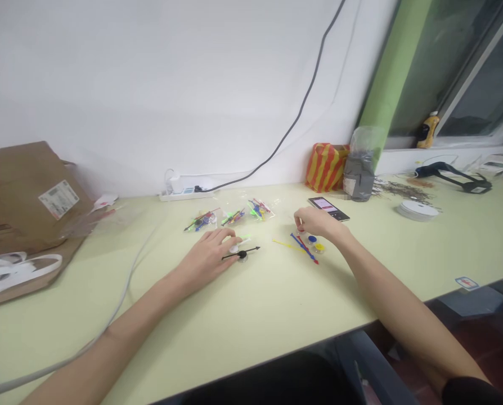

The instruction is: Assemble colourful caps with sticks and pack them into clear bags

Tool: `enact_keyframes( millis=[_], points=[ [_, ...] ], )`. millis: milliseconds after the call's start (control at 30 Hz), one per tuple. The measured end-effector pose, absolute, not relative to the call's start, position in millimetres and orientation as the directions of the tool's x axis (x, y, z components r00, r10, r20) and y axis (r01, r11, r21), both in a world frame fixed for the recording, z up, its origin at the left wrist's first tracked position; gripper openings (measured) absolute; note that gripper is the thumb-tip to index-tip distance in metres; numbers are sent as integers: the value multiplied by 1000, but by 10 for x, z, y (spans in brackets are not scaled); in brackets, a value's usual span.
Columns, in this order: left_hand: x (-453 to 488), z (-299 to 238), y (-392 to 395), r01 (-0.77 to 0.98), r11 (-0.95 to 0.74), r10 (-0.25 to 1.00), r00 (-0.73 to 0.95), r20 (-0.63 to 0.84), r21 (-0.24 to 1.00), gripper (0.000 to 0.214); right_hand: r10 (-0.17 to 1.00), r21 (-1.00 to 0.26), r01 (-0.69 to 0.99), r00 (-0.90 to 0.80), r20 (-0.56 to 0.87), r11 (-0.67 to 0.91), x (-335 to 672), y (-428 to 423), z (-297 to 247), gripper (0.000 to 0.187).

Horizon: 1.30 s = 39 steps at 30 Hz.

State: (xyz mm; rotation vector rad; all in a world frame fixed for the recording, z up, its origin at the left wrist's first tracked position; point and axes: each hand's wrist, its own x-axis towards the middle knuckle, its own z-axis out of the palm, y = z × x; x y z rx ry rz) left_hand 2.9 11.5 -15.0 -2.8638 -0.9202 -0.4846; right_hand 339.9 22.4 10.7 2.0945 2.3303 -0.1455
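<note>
My left hand [209, 256] rests on the pale green table [243, 315], fingers stretched forward onto a black pointer on a small round hub [242, 254], with a white piece beside it. My right hand [314, 221] hovers with fingers curled in a pinch above a small group of loose parts: a red and a blue stick [305, 247], a yellow stick [283, 243], a blue cap and a yellow cap [314, 243]. What the pinch holds, if anything, I cannot make out. Several clear bags of coloured sticks [232, 215] lie just beyond both hands.
A phone [328, 207] lies right of the bags. A white power strip [183, 193] and a dark cable run along the wall. Brown cardboard packaging [27, 208] is at the left, a striped bag [325, 166], a grey pouch [358, 174] and a tape roll [417, 210] at the right.
</note>
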Motion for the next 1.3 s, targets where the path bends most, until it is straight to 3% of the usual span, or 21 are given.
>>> enact_keyframes(
  millis=[200,533,633,733,833,933,1067,1167,1300],
  points=[
    [7,-171,179,589,-808,555,759,341,7,27,992,-23,993,-114,45,115,3292,248,17,27],
    [89,-152,83,481,-876,458,805,377,38,21,972,-49,984,-159,174,169,3092,177,37,28],
    [132,-187,104,487,-871,471,796,381,61,17,929,-238,908,-297,218,346,2980,86,140,21],
    [164,-214,140,521,-851,505,770,390,72,14,835,-518,672,-523,173,528,2844,-24,211,10],
    [174,-214,151,525,-847,511,757,407,85,12,728,-680,487,-678,101,548,2693,-114,179,8],
    [170,-190,115,493,-864,486,762,427,102,9,670,-733,421,-740,64,534,2560,-159,97,10],
    [182,-137,4,455,-885,447,775,447,96,11,721,-682,467,-681,128,563,2592,-145,131,10],
    [220,-109,-93,434,-899,413,802,431,54,16,825,-562,632,-536,180,533,2846,-95,265,8],
    [269,-131,-157,367,-930,343,879,331,-12,14,937,-333,892,-344,-63,305,3246,-16,383,7]
  ],
)
